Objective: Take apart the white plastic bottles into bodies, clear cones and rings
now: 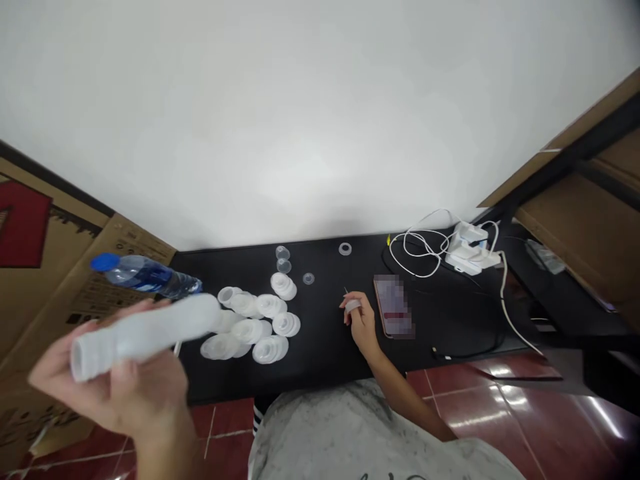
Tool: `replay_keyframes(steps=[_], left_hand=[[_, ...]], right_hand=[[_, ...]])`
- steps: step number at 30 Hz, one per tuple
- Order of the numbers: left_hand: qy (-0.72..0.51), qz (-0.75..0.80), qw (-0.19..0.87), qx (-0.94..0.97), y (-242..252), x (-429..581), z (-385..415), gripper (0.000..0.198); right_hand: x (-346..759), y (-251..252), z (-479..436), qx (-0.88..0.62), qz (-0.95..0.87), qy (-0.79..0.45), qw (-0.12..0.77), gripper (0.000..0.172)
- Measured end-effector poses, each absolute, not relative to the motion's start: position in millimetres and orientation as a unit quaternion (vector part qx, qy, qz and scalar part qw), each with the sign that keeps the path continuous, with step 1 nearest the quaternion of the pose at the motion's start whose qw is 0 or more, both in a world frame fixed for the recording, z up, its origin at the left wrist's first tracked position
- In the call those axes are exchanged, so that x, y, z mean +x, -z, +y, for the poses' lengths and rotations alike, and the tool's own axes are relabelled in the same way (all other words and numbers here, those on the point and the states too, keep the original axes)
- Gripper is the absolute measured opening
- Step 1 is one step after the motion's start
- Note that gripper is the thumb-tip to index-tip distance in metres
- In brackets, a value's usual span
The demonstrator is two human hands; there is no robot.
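Observation:
My left hand (120, 387) is raised close to the camera at the lower left, its fingers wrapped round a long stack of translucent white plastic pieces (145, 333) held sideways. My right hand (359, 319) rests on the black table (325, 347), fingers pinched on a small white ring-shaped piece (353, 306) with a thin pin sticking up from it. Several short stacks of the same white pieces (260, 320) lie on the table between my hands. A few loose clear rings (345, 249) sit farther back.
A water bottle with a blue cap (145, 275) lies at the left by a cardboard box (45, 267). A phone (394, 307) lies right of my right hand. White chargers and cables (465, 252) sit at the back right. Wooden shelving (575, 220) stands at right.

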State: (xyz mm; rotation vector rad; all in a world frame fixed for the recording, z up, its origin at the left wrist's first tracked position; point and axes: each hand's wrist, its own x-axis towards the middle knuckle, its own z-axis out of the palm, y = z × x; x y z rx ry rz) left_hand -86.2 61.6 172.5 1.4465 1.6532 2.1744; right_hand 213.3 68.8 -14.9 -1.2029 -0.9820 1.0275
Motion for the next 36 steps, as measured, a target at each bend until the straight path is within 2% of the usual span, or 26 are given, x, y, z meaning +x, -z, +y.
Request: replay_keyframes(steps=[2,5,7,8,13,16,19,21,25,30,32,36], left_hand=[[-0.673,0.537,0.219,0.459,-166,-41,39,0.056],[-0.529,0.452,0.549,0.464,-126,26,14,0.067],[-0.462,0.391,0.664,0.438,-88,59,11,0.069],[-0.463,0.374,0.684,0.422,-69,71,13,0.069],[-0.502,0.363,0.686,0.381,-8,78,40,0.069],[-0.498,0.401,0.666,0.385,2,71,56,0.066],[-0.501,0.429,0.647,0.383,7,72,64,0.071],[-0.515,0.428,0.639,0.378,10,74,66,0.072],[-0.529,0.417,0.626,0.393,15,75,63,0.062],[-0.529,0.424,0.595,0.432,13,73,61,0.057],[-0.534,0.437,0.58,0.434,13,73,61,0.056],[-0.542,0.445,0.559,0.442,15,73,58,0.055]], right_hand=[[214,14,70,-0.519,-0.408,-0.445,0.605,0.015],[214,11,71,-0.527,-0.407,-0.44,0.602,0.018],[215,9,70,-0.529,-0.415,-0.441,0.595,0.018],[216,8,70,-0.527,-0.418,-0.443,0.593,0.018],[221,12,70,-0.494,-0.429,-0.473,0.59,0.03],[223,17,80,-0.464,-0.401,-0.508,0.605,0.036],[223,16,98,-0.472,-0.355,-0.521,0.616,0.042],[220,12,113,-0.48,-0.344,-0.515,0.621,0.04],[213,5,133,-0.452,-0.332,-0.533,0.634,0.036],[212,4,130,-0.412,-0.311,-0.568,0.641,0.062],[216,3,129,-0.398,-0.31,-0.585,0.635,0.057],[223,3,131,-0.375,-0.319,-0.612,0.619,0.033]])
